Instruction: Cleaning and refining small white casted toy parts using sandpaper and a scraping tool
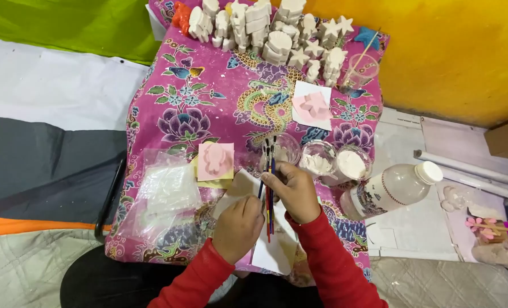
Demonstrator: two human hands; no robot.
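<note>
A bundle of thin paintbrushes with dark bristles (268, 177) is pinched upright in the right hand (292, 191) fingers at lower centre, above the purple floral cloth (208, 97). Left hand (239, 225) fingers are curled closed at the handles. One brush is best drawn out slowly, with the rest gripped firmly.

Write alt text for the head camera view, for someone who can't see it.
Two hands in red sleeves, the right hand gripping a bunch of paintbrushes and the left hand beside it, over a pink floral cloth. Rows of unpainted white plaster figures stand at the far edge.
</note>
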